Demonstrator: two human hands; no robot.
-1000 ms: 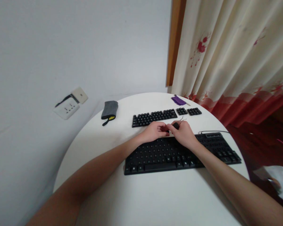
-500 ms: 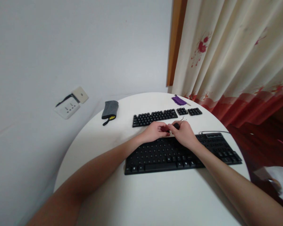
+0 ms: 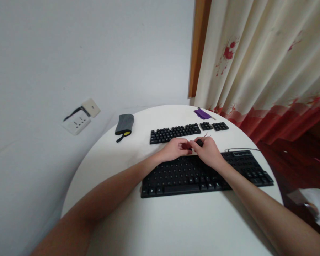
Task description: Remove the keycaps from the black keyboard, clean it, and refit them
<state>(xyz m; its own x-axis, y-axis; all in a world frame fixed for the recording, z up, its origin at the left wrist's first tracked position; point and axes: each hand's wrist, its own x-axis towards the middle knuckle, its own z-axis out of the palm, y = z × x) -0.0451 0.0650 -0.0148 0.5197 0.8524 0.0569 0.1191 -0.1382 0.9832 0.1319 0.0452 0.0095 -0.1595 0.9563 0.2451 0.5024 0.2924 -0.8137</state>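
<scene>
My left hand (image 3: pixel 174 149) and my right hand (image 3: pixel 208 151) meet above the far edge of a black keyboard (image 3: pixel 202 174) lying on a round white table (image 3: pixel 160 220). Both hands are closed in a pinch. My right hand grips a small black keycap puller (image 3: pixel 200 142) whose thin wire loops stick out toward the far side. My left hand's fingertips pinch something small and dark that I cannot make out, right against the puller. Beyond the hands lie rows of removed black keycaps (image 3: pixel 175 133) laid out in keyboard order, with two smaller keycap groups (image 3: pixel 214 126) to their right.
A grey pouch with a yellow tab (image 3: pixel 124 125) lies at the table's far left. A purple object (image 3: pixel 202 113) sits at the far edge by the curtain (image 3: pixel 256 64). The keyboard's cable (image 3: pixel 240 149) runs off its top right. A wall socket (image 3: pixel 76 122) is at left.
</scene>
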